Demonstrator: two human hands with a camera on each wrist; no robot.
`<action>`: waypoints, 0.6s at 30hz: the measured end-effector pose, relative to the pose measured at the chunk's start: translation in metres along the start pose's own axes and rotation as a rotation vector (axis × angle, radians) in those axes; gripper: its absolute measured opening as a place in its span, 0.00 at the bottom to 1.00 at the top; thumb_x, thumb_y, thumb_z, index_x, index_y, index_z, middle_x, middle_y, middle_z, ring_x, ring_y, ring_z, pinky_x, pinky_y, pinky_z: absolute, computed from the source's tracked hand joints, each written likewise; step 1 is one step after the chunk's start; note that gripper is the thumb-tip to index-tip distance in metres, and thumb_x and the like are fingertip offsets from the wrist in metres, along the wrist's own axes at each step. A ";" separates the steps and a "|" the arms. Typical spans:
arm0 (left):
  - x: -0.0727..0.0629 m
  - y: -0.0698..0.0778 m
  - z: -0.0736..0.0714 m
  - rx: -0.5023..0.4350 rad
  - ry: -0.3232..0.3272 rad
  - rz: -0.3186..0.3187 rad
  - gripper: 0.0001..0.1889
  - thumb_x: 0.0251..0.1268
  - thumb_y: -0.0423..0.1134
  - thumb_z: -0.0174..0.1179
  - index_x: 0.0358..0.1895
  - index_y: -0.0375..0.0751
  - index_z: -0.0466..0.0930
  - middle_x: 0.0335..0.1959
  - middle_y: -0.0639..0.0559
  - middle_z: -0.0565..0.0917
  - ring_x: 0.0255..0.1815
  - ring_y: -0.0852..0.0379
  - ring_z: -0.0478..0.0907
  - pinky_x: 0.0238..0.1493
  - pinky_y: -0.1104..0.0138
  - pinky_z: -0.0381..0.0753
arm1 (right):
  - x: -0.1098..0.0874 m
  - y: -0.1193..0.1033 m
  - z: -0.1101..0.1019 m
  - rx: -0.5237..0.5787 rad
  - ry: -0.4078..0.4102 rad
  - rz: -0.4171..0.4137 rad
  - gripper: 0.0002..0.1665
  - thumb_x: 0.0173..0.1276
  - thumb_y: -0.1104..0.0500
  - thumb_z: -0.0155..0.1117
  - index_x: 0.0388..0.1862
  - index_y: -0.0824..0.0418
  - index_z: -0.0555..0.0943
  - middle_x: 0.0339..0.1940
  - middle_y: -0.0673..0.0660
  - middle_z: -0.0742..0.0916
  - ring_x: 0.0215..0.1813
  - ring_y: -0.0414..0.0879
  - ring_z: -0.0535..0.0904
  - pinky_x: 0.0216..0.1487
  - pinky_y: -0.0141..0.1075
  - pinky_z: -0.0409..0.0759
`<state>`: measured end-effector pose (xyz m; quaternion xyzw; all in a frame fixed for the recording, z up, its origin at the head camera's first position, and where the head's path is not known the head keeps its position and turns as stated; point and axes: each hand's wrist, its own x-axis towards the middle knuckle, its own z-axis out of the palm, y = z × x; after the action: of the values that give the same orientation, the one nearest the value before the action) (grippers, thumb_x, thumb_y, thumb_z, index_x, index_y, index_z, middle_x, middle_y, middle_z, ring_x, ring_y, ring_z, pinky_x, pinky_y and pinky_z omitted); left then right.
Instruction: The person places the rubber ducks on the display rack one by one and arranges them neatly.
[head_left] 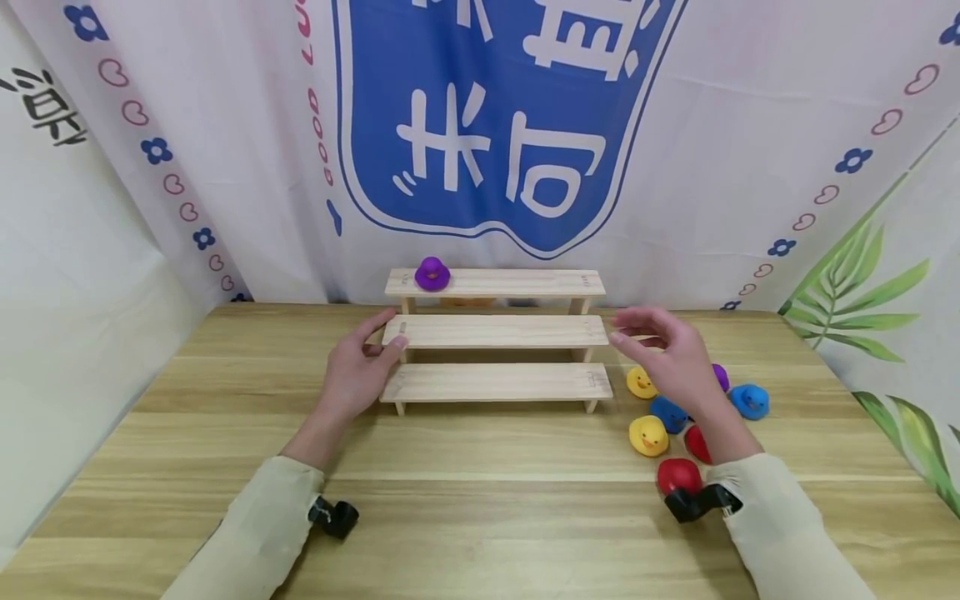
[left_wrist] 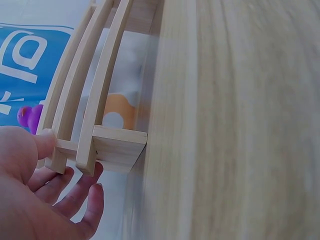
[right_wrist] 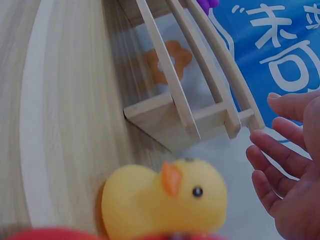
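Apparently for steadiness, the stand point(head_left: 487, 383) is gripped at its left end by the fingers of the left hand point(head_left: 354, 372), thumb on the middle step point(head_left: 502, 332). A purple duck point(head_left: 432, 274) is perched on the top step point(head_left: 517, 283), near that end. Opposite, the right hand point(head_left: 675, 354) is held beside the stand, fingers loosely curved, nothing grasped. On that side, other ducks point(head_left: 648, 437) are grouped on the worktop point(head_left: 487, 517), likely for easy reach.

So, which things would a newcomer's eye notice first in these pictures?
Probably the big blue emblem on the white cloth behind the table. Next, perhaps the lone purple duck on the top tier of the wooden shelf, at its left end, and the colourful toy ducks on the table, to the shelf's right.
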<state>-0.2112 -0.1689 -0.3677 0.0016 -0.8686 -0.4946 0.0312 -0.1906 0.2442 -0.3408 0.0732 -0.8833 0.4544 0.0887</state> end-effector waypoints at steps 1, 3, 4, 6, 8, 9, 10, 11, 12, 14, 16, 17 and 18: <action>0.000 0.000 0.000 -0.001 0.001 -0.002 0.30 0.81 0.51 0.59 0.82 0.58 0.66 0.84 0.46 0.66 0.66 0.42 0.82 0.51 0.65 0.83 | -0.001 0.001 -0.001 0.000 -0.002 0.009 0.28 0.80 0.44 0.65 0.69 0.58 0.79 0.65 0.57 0.86 0.64 0.50 0.79 0.56 0.20 0.74; 0.000 -0.001 0.001 -0.005 0.001 -0.003 0.30 0.81 0.51 0.59 0.82 0.58 0.66 0.84 0.46 0.67 0.66 0.42 0.82 0.50 0.66 0.83 | -0.003 0.004 -0.004 -0.005 -0.005 0.027 0.28 0.79 0.43 0.65 0.69 0.56 0.79 0.66 0.57 0.86 0.65 0.50 0.79 0.56 0.20 0.74; 0.000 -0.001 0.000 -0.006 0.002 -0.003 0.30 0.81 0.51 0.59 0.82 0.58 0.66 0.84 0.46 0.67 0.66 0.42 0.82 0.50 0.66 0.83 | -0.003 0.005 -0.005 -0.008 -0.007 0.032 0.28 0.79 0.43 0.65 0.70 0.56 0.79 0.66 0.57 0.86 0.65 0.50 0.80 0.56 0.19 0.74; 0.000 -0.001 -0.001 -0.005 0.001 -0.002 0.30 0.81 0.51 0.59 0.82 0.58 0.66 0.84 0.46 0.67 0.66 0.42 0.82 0.51 0.66 0.83 | -0.004 0.008 -0.007 -0.020 -0.012 0.037 0.28 0.79 0.44 0.65 0.70 0.55 0.79 0.67 0.57 0.86 0.66 0.51 0.80 0.56 0.19 0.74; 0.000 -0.002 -0.001 -0.011 -0.002 0.001 0.31 0.81 0.51 0.59 0.82 0.58 0.66 0.84 0.46 0.67 0.66 0.42 0.82 0.51 0.66 0.83 | -0.005 0.012 -0.009 -0.033 -0.022 0.038 0.27 0.80 0.45 0.65 0.71 0.55 0.78 0.67 0.58 0.86 0.65 0.52 0.81 0.54 0.17 0.74; 0.000 -0.002 -0.001 -0.014 -0.003 0.002 0.31 0.81 0.51 0.59 0.82 0.58 0.66 0.84 0.46 0.67 0.66 0.42 0.82 0.51 0.66 0.83 | -0.006 0.014 -0.010 -0.038 -0.029 0.039 0.28 0.80 0.45 0.65 0.72 0.55 0.78 0.68 0.58 0.85 0.65 0.53 0.81 0.54 0.17 0.75; 0.000 -0.001 -0.002 -0.016 -0.005 0.003 0.31 0.81 0.51 0.59 0.82 0.57 0.66 0.84 0.46 0.67 0.66 0.42 0.82 0.51 0.67 0.83 | -0.007 0.016 -0.011 -0.045 -0.036 0.040 0.28 0.80 0.46 0.65 0.72 0.55 0.77 0.68 0.59 0.85 0.65 0.54 0.82 0.53 0.16 0.75; 0.000 -0.001 -0.001 -0.019 -0.006 0.002 0.31 0.81 0.51 0.59 0.82 0.57 0.66 0.84 0.46 0.67 0.66 0.42 0.82 0.50 0.68 0.82 | -0.007 0.019 -0.012 -0.053 -0.046 0.043 0.29 0.80 0.46 0.65 0.73 0.55 0.77 0.69 0.60 0.85 0.65 0.55 0.82 0.53 0.16 0.75; 0.000 -0.001 -0.001 -0.023 -0.006 0.001 0.31 0.81 0.51 0.60 0.82 0.57 0.66 0.84 0.46 0.67 0.66 0.42 0.82 0.50 0.69 0.82 | -0.007 0.022 -0.014 -0.059 -0.056 0.048 0.29 0.80 0.46 0.65 0.73 0.55 0.76 0.69 0.60 0.84 0.65 0.56 0.82 0.53 0.16 0.75; 0.000 -0.001 -0.001 -0.031 -0.006 -0.002 0.31 0.81 0.50 0.60 0.82 0.57 0.67 0.84 0.47 0.67 0.65 0.42 0.83 0.48 0.70 0.82 | -0.008 0.027 -0.016 -0.074 -0.077 0.063 0.30 0.80 0.46 0.65 0.74 0.56 0.75 0.70 0.61 0.83 0.66 0.57 0.82 0.53 0.17 0.75; 0.000 -0.001 -0.001 -0.035 -0.006 -0.005 0.31 0.81 0.50 0.60 0.82 0.56 0.67 0.84 0.47 0.67 0.65 0.42 0.83 0.47 0.70 0.82 | -0.009 0.031 -0.019 -0.095 -0.094 0.080 0.31 0.80 0.45 0.65 0.75 0.56 0.74 0.71 0.62 0.83 0.67 0.58 0.81 0.53 0.19 0.76; 0.000 -0.001 -0.001 -0.037 -0.006 -0.006 0.31 0.81 0.50 0.60 0.82 0.57 0.67 0.84 0.47 0.67 0.65 0.42 0.83 0.47 0.71 0.82 | -0.009 0.033 -0.020 -0.104 -0.101 0.087 0.31 0.80 0.45 0.65 0.75 0.56 0.74 0.71 0.62 0.82 0.67 0.59 0.81 0.53 0.20 0.76; 0.000 -0.001 -0.001 -0.038 -0.005 -0.007 0.31 0.81 0.50 0.60 0.82 0.57 0.67 0.84 0.47 0.67 0.65 0.42 0.83 0.47 0.71 0.82 | -0.009 0.035 -0.022 -0.110 -0.107 0.095 0.31 0.80 0.46 0.65 0.75 0.55 0.74 0.72 0.62 0.82 0.67 0.59 0.81 0.53 0.20 0.77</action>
<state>-0.2108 -0.1707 -0.3679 0.0026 -0.8591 -0.5111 0.0273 -0.1872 0.2822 -0.3579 0.0504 -0.9129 0.4043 0.0235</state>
